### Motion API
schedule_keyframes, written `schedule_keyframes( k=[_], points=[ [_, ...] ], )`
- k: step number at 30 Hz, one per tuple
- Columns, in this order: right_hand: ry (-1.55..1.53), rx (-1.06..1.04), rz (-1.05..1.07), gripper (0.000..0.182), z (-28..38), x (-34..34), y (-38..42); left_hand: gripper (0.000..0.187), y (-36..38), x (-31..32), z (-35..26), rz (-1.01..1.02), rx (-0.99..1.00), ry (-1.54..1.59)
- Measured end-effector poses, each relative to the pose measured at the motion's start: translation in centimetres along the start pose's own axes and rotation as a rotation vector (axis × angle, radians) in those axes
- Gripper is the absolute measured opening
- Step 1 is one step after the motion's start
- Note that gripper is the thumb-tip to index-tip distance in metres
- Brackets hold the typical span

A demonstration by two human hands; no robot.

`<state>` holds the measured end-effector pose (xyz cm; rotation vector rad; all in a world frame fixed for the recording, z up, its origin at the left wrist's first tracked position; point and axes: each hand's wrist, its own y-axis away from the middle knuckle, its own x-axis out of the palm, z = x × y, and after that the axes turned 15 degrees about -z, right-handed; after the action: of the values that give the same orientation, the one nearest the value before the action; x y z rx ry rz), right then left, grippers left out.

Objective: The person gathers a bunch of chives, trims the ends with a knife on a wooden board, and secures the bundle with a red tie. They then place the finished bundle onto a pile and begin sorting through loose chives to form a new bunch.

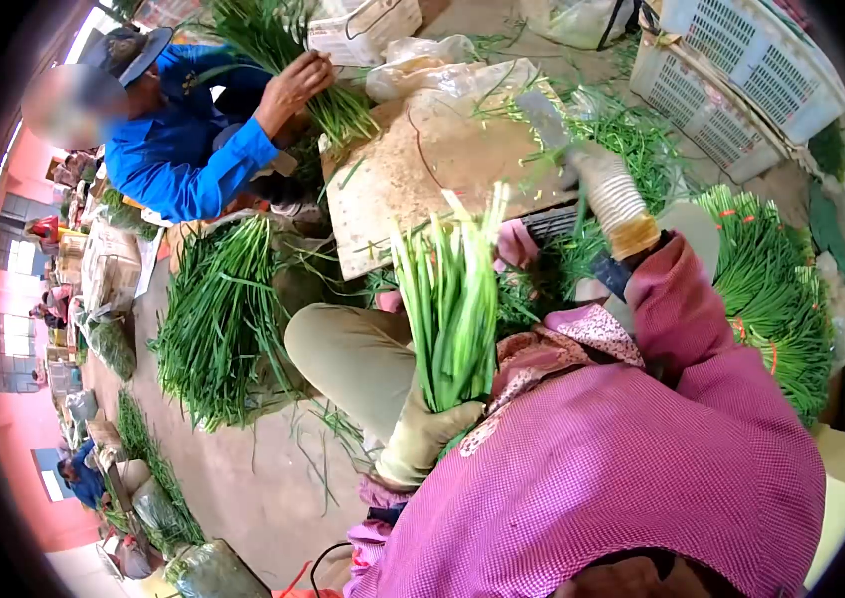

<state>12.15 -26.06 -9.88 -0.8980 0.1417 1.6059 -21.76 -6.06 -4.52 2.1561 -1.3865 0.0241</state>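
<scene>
My left hand [424, 435], in a pale glove, is closed round the lower part of a bunch of green onion-like stalks [452, 314]. The bunch stands upright over my lap, whitish ends at the top. My right hand [602, 184], also gloved, grips a broad-bladed knife [542, 122]; its handle is mostly hidden by the fingers. The blade is over the right side of a worn wooden board [383, 204], apart from the bunch. Cut green scraps [627, 135] lie around the board's right edge.
Opposite me sits a person in blue [183, 149], holding another green bunch [263, 35]. A heap of long greens [218, 324] lies to the left. Tied bundles [766, 289] are stacked at the right, below white plastic crates [731, 80]. Other people and sacks line the far left.
</scene>
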Motion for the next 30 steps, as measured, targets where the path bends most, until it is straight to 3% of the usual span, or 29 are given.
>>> schedule_keyframes(
  k=[2, 4, 5, 8, 10, 11, 13, 14, 15, 17, 18, 19, 20, 22, 24, 26, 28, 30],
  points=[
    [-0.519, 0.669, -0.188, 0.026, 1.7, -0.9, 1.3, 0.078, 0.4, 0.3, 0.0, -0.046, -0.017, -0.023],
    [-0.565, 0.623, -0.214, 0.022, 0.0, -1.6, 1.4, 0.068, 1.0, 0.9, -0.6, -0.158, 0.064, -0.074],
    [-0.677, 0.648, -0.324, 0.021, -0.4, -2.2, 0.3, 0.064, 0.7, 0.7, -0.8, -0.168, 0.171, -0.335],
    [-0.767, 0.589, -0.593, 0.025, 0.2, -4.3, -0.9, 0.043, 0.3, 0.2, 0.3, -0.274, 0.203, -0.426],
    [-0.367, 0.459, -0.590, 0.030, -1.8, -5.6, -1.8, 0.041, -0.1, -0.6, 0.9, -0.276, 0.172, -0.354],
    [-0.367, 0.451, -0.590, 0.030, 1.0, -5.8, -1.7, 0.038, -0.4, -0.8, 1.2, -0.280, 0.145, -0.277],
    [-0.397, 0.111, -0.284, 0.033, 7.0, -6.2, 0.5, 0.038, -0.5, -0.7, 1.7, -0.290, 0.121, -0.223],
    [0.018, -0.330, -0.032, 0.031, 8.5, -6.9, 1.3, 0.038, -0.4, -0.6, 1.9, -0.292, 0.100, -0.178],
    [-0.138, -0.192, 0.129, 0.029, 10.5, -5.6, 2.2, 0.038, -0.4, -0.4, 1.8, -0.290, 0.099, -0.179],
    [-0.403, 0.160, 0.388, 0.032, 14.5, -3.1, 3.9, 0.040, 0.0, 0.1, 1.5, -0.371, 0.223, -0.530],
    [-0.367, 0.111, 0.509, 0.038, 15.7, -2.4, 4.3, 0.042, 0.1, 0.3, 1.4, -0.409, 0.289, -0.707],
    [-0.242, 0.301, 0.666, 0.036, 16.5, -1.0, 4.1, 0.043, 0.4, 0.5, 2.1, -0.505, 0.399, -0.780],
    [-0.077, 0.232, 0.718, 0.030, 15.6, 1.2, 4.4, 0.043, 0.5, 0.7, 1.7, -0.506, 0.400, -0.782],
    [-0.059, 0.200, 0.752, 0.029, 14.3, 2.7, 5.2, 0.042, 0.8, 1.5, 0.1, -0.443, 0.367, -0.660],
    [-0.064, 0.326, 0.804, 0.031, 13.8, 3.2, 5.3, 0.039, 0.9, 1.3, 0.1, -0.472, 0.356, -0.710],
    [-0.509, 0.586, 0.842, 0.030, 11.8, 3.3, 5.5, 0.035, -0.3, -0.7, 2.1, -0.443, 0.362, -0.537],
    [-0.383, 0.418, 0.775, 0.033, 12.1, 1.9, 5.3, 0.030, -0.7, -1.2, 2.6, -0.424, 0.293, -0.393],
    [-0.395, 0.491, 0.772, 0.037, 10.8, 2.3, 5.3, 0.029, -0.8, -0.3, 2.1, -0.419, 0.249, -0.371]
  ],
)
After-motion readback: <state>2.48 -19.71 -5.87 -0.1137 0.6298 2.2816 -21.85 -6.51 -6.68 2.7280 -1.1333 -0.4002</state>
